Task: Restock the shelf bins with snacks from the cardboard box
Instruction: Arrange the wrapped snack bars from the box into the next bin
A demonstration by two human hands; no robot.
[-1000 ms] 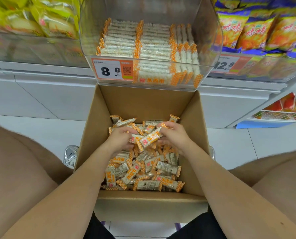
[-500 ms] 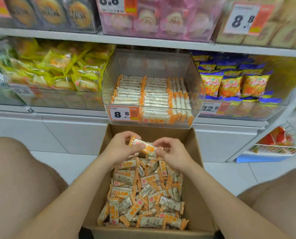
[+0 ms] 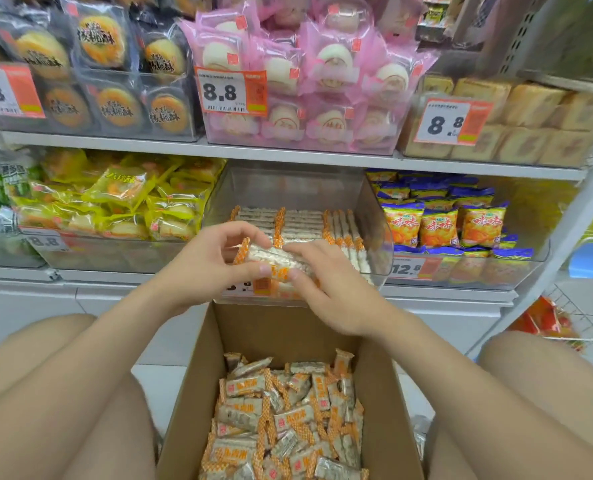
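1. Now that they are out of the cardboard box (image 3: 290, 329), the left hand (image 3: 198, 268) and right hand (image 3: 328, 291) are raising a snack bundle (image 3: 276, 259) before the clear bin (image 3: 378, 230).
2. Fingers (image 3: 257, 270) are pinching it; binning is nearing.

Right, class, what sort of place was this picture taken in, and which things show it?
Most likely a shop's snack aisle. Printed price tags hang on clear shelf bins packed with wrapped snacks, and a cardboard box of loose wrapped bars stands in front of the part-filled middle bin.
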